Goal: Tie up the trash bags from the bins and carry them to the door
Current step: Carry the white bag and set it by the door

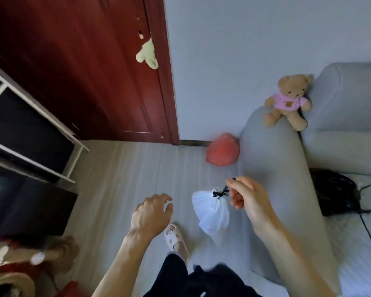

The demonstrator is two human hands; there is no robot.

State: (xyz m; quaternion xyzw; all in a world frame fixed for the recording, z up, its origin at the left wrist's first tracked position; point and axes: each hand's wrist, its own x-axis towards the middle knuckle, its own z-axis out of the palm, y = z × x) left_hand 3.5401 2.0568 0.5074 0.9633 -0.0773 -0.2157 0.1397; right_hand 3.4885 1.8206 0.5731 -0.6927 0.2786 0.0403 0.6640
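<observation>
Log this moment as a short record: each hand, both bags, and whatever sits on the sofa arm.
left hand: empty, fingers loosely curled
right hand: pinches the black drawstring of the white bag
white bag: cinched at the top, hanging from the right hand
red bag: on the floor by the wall, between door and sofa arm
teddy bear: sitting on the sofa arm

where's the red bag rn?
Head view, right of centre: red bag on the floor against the wall, between the door and the sofa arm, beyond the white bag the right hand holds.
</observation>
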